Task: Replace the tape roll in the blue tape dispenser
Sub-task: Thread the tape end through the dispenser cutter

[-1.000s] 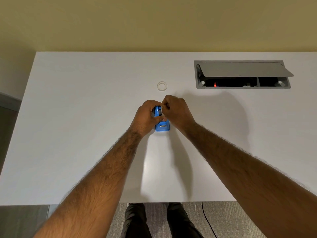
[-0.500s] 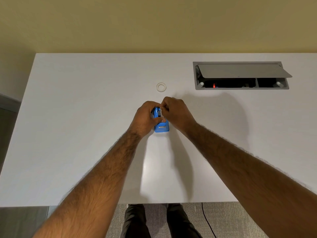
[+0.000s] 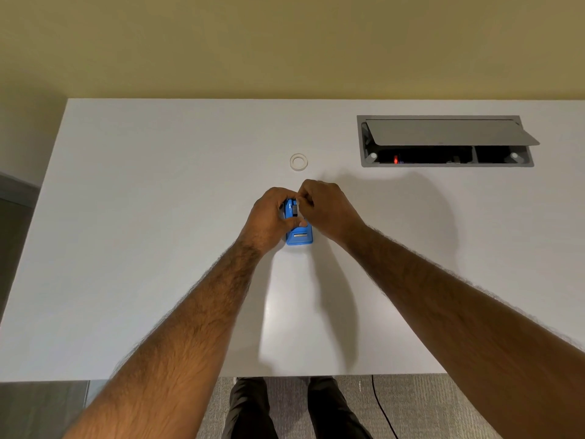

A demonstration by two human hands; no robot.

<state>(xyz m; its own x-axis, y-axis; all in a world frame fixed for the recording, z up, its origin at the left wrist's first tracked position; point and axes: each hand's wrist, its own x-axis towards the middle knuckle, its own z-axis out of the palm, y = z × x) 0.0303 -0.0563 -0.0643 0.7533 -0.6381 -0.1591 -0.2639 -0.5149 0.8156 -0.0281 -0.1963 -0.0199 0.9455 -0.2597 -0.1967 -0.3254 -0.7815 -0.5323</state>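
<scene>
1. I see the blue tape dispenser [image 3: 299, 237] standing on the white table [image 3: 126, 248], my landmark.
2. My left hand [image 3: 269, 218] wraps its fingers around the dispenser's left side.
3. My right hand [image 3: 327, 210] has its fingertips pressed together at the dispenser's top; what they pinch, I cannot tell.
4. A tape roll [image 3: 298, 161] lies flat just beyond the dispenser.
5. The cable hatch [image 3: 446, 141] sits open, beyond and right of the dispenser.

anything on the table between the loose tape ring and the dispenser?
Only the hands. The ring lies beyond the dispenser, bare table between; the left hand and right hand cover the dispenser's top.
</scene>
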